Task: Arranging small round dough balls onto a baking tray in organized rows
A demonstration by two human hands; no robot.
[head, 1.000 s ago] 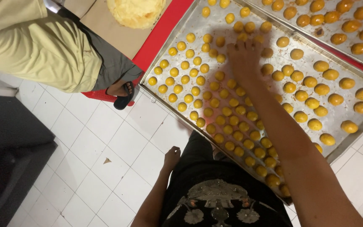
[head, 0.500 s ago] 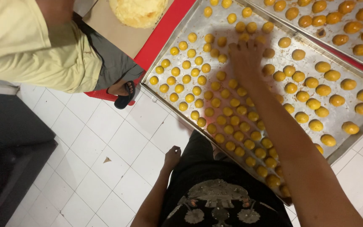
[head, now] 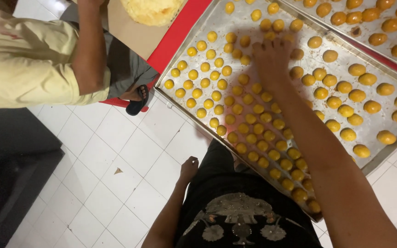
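Observation:
A large metal baking tray [head: 382,151] holds several small yellow dough balls [head: 235,98] in rows on its left half and larger glazed golden ones [head: 345,110] on its right half. My right hand [head: 272,57] reaches over the tray's far part, fingers spread down among the balls; whether it holds one is hidden. My left hand [head: 189,166] hangs at my side above the white tile floor, fingers loosely curled, holding nothing.
A second tray [head: 391,59] of glazed balls lies at top right on a red surface [head: 180,32]. A person in a pale yellow shirt [head: 24,64] sits at top left beside a board [head: 125,30] bearing a dough lump [head: 152,10]. A dark cabinet [head: 10,156] stands at left.
The person in the yellow shirt has shifted, an arm now reaching up toward the board. My right hand stays over the same part of the tray; my left hand has not moved.

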